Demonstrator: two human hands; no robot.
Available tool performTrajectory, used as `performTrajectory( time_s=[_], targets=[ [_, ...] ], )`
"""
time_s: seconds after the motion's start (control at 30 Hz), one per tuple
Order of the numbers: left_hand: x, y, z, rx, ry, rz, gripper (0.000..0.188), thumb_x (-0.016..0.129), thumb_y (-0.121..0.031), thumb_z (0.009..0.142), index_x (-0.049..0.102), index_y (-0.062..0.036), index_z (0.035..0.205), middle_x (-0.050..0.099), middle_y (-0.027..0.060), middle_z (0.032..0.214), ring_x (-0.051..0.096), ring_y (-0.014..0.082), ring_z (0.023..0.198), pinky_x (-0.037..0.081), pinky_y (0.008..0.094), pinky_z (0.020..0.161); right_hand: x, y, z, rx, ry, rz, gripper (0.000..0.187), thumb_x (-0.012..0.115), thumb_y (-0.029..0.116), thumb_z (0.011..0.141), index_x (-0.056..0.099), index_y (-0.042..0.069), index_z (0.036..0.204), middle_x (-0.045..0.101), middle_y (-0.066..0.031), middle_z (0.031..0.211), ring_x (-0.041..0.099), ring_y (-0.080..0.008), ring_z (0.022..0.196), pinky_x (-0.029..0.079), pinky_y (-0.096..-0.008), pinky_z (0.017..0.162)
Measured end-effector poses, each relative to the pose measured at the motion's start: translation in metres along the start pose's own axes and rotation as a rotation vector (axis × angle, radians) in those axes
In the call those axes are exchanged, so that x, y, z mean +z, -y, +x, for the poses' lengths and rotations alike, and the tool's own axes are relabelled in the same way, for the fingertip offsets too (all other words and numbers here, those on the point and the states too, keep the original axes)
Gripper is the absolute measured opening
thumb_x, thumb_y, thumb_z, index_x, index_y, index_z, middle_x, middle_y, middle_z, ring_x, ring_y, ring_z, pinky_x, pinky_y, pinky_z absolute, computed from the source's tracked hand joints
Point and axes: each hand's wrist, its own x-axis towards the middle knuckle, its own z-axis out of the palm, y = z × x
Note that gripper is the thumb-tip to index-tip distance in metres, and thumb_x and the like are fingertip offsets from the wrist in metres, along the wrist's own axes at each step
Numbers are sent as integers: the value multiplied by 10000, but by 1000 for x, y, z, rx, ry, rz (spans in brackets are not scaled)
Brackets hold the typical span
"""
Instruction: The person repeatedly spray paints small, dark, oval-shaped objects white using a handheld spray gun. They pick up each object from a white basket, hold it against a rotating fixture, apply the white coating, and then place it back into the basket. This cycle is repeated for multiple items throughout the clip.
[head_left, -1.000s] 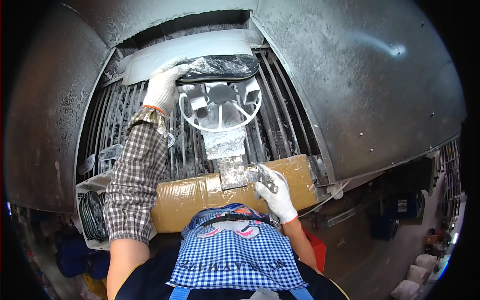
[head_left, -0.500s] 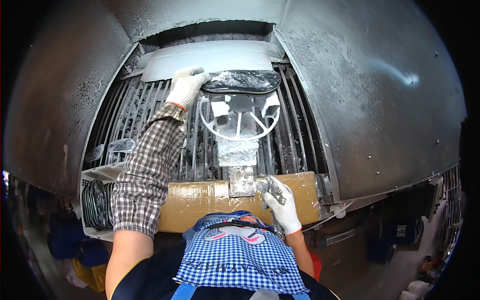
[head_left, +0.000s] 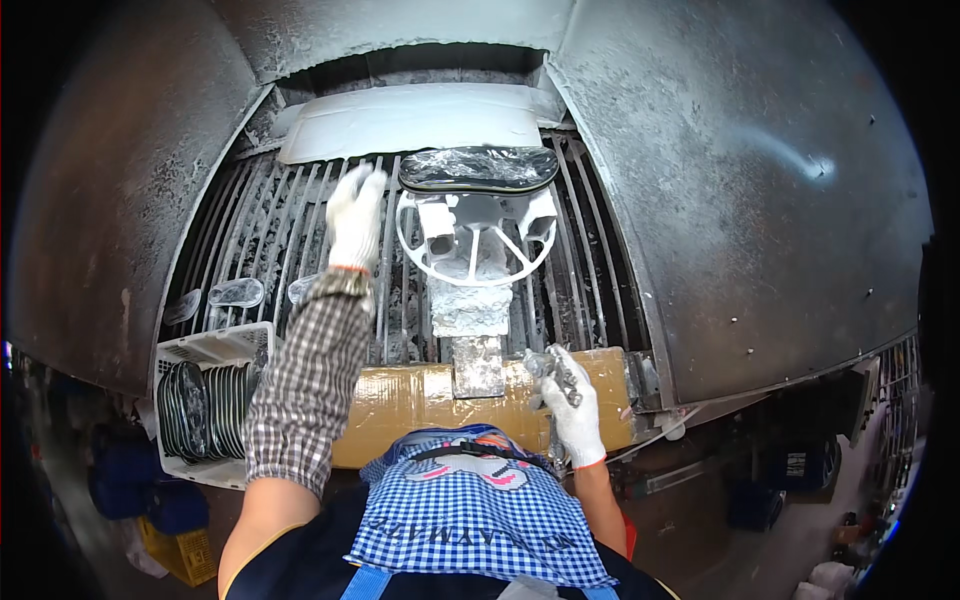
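- Arm outstretched, the left hand [head_left: 355,220] looks empty, fingers loosely parted, though blur hides detail.
- Black piece [head_left: 480,168] sits over the wheel's [head_left: 474,255] far side, just right of the left hand, well ahead of the right.
- Right hand [head_left: 578,412], held low, curls round a spray gun [head_left: 566,382].

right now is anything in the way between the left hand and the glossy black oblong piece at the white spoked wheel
Nothing visible: the white-gloved left hand is left of the glossy black oblong piece, with only the slatted metal grate showing beneath the gap.
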Motion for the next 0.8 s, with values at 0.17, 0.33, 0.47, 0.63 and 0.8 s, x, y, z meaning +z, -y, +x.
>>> performTrajectory(
  time_s=[0.17,0.33,0.47,0.63,0.8],
  targets=[
    [-19,59,-81,-557,59,-302,522,709,-143,972,571,-46,1465,664,20,970,632,139,849,559,333,759,-13,12,23,-212,-5,-42,612,669,231,1064,466,-52,1567,746,-85,1084,689,-117,860,572,-279,788],
    [-4,80,-144,-731,374,-685,274,650,-79,946,609,-58,1216,673,54,1040,681,206,929,582,392,861,29,101,43,-248,97,218,583,632,156,1067,442,-48,1579,721,-87,1050,687,-125,876,582,-286,792],
    [18,75,-155,-678,471,-823,397,577,-55,964,582,-13,1359,692,141,1267,725,275,1079,611,448,941,56,139,61,-330,185,264,580,615,91,1051,437,-70,1579,705,-127,1212,690,-144,1013,586,-307,898],
    [26,63,-153,-706,466,-892,433,535,-38,978,549,42,1403,678,191,1316,716,318,1157,613,467,1016,80,158,77,-453,234,256,578,680,29,1016,486,-86,1549,627,-199,1469,632,-215,1295,494,-345,1106],
    [25,67,-150,-716,465,-902,413,529,-34,996,539,57,1399,666,209,1337,713,341,1160,617,467,994,87,153,86,-472,207,182,539,608,33,1054,476,-74,1565,618,-175,1498,634,-162,1265,507,-319,1087]
  ],
)
